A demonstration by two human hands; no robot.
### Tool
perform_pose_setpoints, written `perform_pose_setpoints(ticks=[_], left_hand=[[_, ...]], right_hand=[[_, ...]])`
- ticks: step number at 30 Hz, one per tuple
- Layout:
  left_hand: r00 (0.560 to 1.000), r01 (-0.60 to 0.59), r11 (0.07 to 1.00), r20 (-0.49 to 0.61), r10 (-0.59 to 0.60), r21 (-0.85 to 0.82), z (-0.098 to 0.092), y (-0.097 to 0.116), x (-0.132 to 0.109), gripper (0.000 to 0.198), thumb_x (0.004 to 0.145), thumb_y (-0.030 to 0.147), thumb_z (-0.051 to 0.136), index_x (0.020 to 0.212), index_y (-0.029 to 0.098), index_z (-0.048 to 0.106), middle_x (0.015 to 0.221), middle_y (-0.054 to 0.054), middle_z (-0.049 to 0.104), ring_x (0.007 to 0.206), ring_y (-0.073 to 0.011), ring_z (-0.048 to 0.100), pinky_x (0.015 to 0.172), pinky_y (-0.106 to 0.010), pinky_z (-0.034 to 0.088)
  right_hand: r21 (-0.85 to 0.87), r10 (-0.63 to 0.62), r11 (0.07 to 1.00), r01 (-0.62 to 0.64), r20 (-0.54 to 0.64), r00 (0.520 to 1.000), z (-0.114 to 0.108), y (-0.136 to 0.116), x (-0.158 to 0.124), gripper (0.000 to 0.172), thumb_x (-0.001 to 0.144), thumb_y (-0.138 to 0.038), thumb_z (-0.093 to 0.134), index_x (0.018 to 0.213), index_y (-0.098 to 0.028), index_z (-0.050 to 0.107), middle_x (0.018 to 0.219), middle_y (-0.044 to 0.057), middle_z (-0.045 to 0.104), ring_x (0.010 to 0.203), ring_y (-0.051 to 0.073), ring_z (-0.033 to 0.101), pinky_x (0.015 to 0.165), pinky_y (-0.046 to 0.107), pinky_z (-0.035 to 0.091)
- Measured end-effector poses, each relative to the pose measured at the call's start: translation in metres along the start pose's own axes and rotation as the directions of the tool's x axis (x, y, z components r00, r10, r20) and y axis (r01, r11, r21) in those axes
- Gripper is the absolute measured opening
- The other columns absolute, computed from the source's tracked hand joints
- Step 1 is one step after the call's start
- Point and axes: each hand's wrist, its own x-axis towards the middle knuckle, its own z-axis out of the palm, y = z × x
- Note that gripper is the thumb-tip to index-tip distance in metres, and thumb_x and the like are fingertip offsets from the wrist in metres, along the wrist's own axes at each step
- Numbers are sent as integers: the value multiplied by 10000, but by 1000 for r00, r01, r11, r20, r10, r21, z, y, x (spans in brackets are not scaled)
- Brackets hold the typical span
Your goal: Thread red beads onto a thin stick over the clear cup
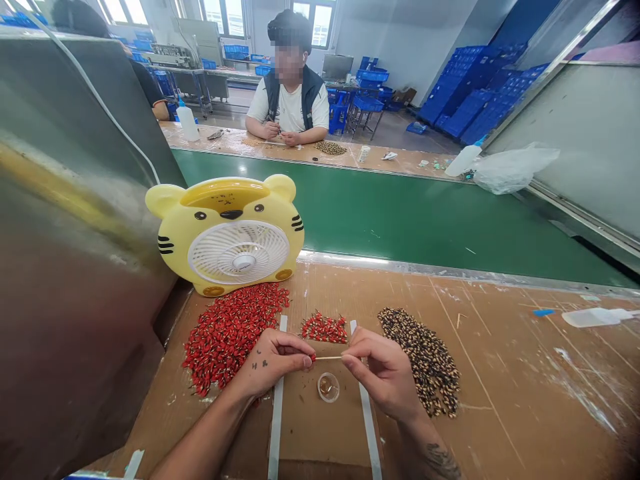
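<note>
My left hand [274, 363] pinches a small red piece [313, 358] between thumb and fingertips. In my right hand [383, 372], thumb and forefinger grip a thin wooden stick [329, 359], whose other end meets the red piece. Just below the stick stands a small clear cup [329, 387] with a little amber liquid in it. A large heap of small red pieces [233, 327] lies beyond my left hand. Between and beyond both hands is a smaller group of red pieces with light tips [324, 329]. Right of my right hand spreads a pile of black-and-tan pieces [420, 357].
A yellow tiger-faced fan [245, 250] stands behind the red heap. Two tape strips [277, 427] run along the cardboard-covered table. A green belt [400, 213] crosses beyond, with a person [295, 100] seated opposite. A squeeze bottle [593, 317] lies far right; a metal housing [75, 267] rises left.
</note>
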Motion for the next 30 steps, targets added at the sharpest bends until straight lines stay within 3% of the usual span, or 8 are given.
perform_pose_setpoints(ticks=[10, 15, 17, 20, 23, 27, 30], left_hand=[[1000, -11, 998, 3, 11, 60, 0, 1, 1, 107, 646, 185, 797, 745, 148, 815, 705, -59, 758, 651, -149, 649, 630, -225, 472], [999, -35, 996, 1, 35, 85, 2, 2, 1, 103, 642, 167, 779, 738, 153, 813, 712, -51, 752, 649, -143, 635, 634, -225, 468], [1000, -27, 996, -11, 28, 86, 2, 2, 1, 107, 642, 174, 779, 742, 150, 810, 704, -49, 747, 641, -148, 631, 637, -236, 474], [1000, -26, 995, -10, 27, 96, 2, 1, 1, 110, 652, 186, 782, 753, 149, 807, 725, -52, 752, 658, -155, 635, 650, -245, 475], [999, -36, 992, 7, 35, 122, 1, 0, 1, 101, 661, 187, 781, 751, 148, 803, 740, -53, 755, 678, -156, 636, 663, -243, 471], [1000, -22, 993, -11, 23, 120, 0, -1, 2, 103, 659, 200, 788, 751, 154, 799, 762, -51, 760, 698, -155, 641, 676, -239, 480], [1000, -11, 994, -7, 12, 111, 0, -2, 3, 103, 665, 202, 788, 758, 160, 796, 771, -47, 762, 697, -151, 643, 683, -240, 486]], right_hand=[[-102, 61, 993, -59, 12, 998, 2, -3, 0, 211, 902, -221, 616, 694, -183, 617, 631, -4, 584, 599, 136, 525, 586, 259, 389], [-98, 112, 989, -110, 12, 994, -11, 0, -7, 248, 926, -265, 588, 691, -188, 584, 640, -5, 577, 611, 142, 525, 601, 264, 394], [-162, 120, 981, -104, 94, 988, -16, 1, -12, 259, 934, -285, 576, 694, -188, 583, 644, -3, 567, 619, 145, 524, 601, 265, 387], [-344, 179, 936, -77, 277, 944, -13, 0, -19, 264, 933, -283, 572, 687, -187, 573, 682, 9, 574, 658, 153, 532, 608, 262, 381], [-438, 248, 895, -88, 322, 914, -7, 2, -23, 269, 918, -291, 605, 674, -186, 563, 718, 13, 593, 689, 157, 551, 619, 257, 395], [-492, 284, 854, -170, 166, 944, -26, 12, -22, 211, 959, -310, 558, 806, -191, 642, 770, 25, 638, 725, 172, 581, 670, 279, 434], [-633, 281, 752, -184, 56, 958, -53, 21, -21, 182, 959, -211, 525, 870, -190, 682, 843, 55, 664, 821, 213, 582, 760, 338, 446]])
